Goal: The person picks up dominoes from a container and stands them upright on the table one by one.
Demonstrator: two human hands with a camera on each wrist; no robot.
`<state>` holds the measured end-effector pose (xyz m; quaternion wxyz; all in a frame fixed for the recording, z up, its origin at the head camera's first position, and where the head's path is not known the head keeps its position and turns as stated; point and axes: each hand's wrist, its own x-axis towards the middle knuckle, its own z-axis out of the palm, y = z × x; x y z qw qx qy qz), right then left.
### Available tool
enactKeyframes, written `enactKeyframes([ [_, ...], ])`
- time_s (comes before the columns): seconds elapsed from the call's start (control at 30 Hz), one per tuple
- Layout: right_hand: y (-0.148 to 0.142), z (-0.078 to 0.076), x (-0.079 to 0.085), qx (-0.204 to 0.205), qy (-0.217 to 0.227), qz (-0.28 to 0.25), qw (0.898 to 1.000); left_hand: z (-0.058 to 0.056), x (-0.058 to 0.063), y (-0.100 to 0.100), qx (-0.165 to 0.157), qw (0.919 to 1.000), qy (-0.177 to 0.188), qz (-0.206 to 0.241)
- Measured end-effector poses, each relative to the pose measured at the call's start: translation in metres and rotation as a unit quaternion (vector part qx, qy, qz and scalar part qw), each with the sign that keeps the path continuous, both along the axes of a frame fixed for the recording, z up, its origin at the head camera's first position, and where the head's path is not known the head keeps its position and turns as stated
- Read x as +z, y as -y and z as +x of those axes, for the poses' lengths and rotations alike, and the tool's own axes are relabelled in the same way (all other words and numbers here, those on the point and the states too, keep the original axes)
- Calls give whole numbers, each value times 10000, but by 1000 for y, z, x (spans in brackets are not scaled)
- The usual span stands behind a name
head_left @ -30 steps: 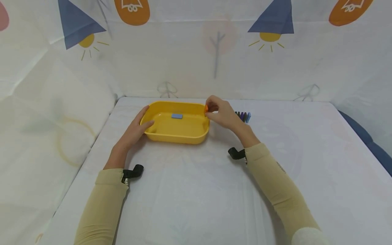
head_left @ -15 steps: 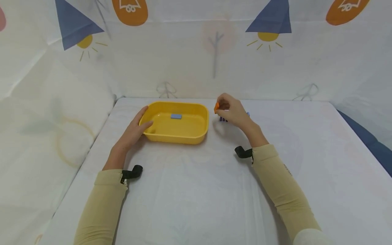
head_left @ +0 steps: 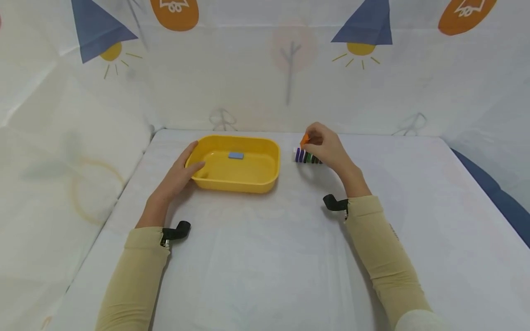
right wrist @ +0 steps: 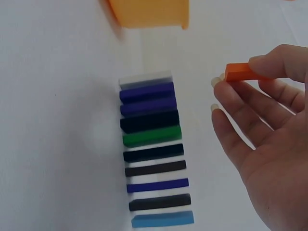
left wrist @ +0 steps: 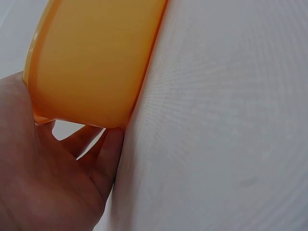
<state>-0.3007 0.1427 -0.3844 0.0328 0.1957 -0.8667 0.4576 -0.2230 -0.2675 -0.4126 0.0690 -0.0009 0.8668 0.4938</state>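
My left hand grips the left end of a yellow plastic tray, its thumb over the rim and its fingers along the outside wall. Inside the tray lies a small blue stick. My right hand pinches a short, square-edged orange pastel stick between thumb and fingers. Below that hand, several pastel sticks lie side by side in a row; the right wrist view shows a white one, a green one and a light blue one. In the head view the hand hides part of this row.
The white-covered table meets a printed fabric backdrop at its far edge. A dark blue padded object shows past the right edge. Each wrist carries a small black camera mount.
My right hand has moved right from the tray's right rim to above the row of sticks, with the orange pastel stick still pinched. My left hand stays on the tray.
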Motion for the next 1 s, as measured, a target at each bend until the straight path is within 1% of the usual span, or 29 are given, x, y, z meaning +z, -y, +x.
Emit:
enactKeyframes([
  [0.07, -4, -1, -1, -59, 36, -41, 10000, 4, 8, -5, -14, 10000, 35, 28],
  [0.13, -8, -2, -2, -80, 101, -77, 9999, 7, 13, -8, -19, 10000, 61, 21],
  [0.17, -10, -3, -2, -86, 141, -93, 9998, 6, 12, -7, -14, 10000, 64, 18],
  [0.2, -12, -3, -2, -94, 166, -80, 9998, 5, 8, -5, -18, 10000, 38, -19],
  [0.37, -22, -6, 0, -185, 211, 121, 9995, -9, -15, 6, 17, 9998, -140, -150],
  [0.4, -24, -6, 0, -213, 205, 170, 9994, -10, -18, 7, 22, 9997, -173, -165],
  [0.57, -36, -6, 0, -349, 226, 295, 9987, -10, -19, 7, 21, 9998, -164, -146],
  [0.77, -49, -7, 0, -473, 254, 275, 9982, -10, -18, 8, 4, 9997, -198, -175],
  [1.0, -61, -8, 2, -651, 264, 399, 9967, -11, -19, 7, 23, 9998, -187, -115],
])
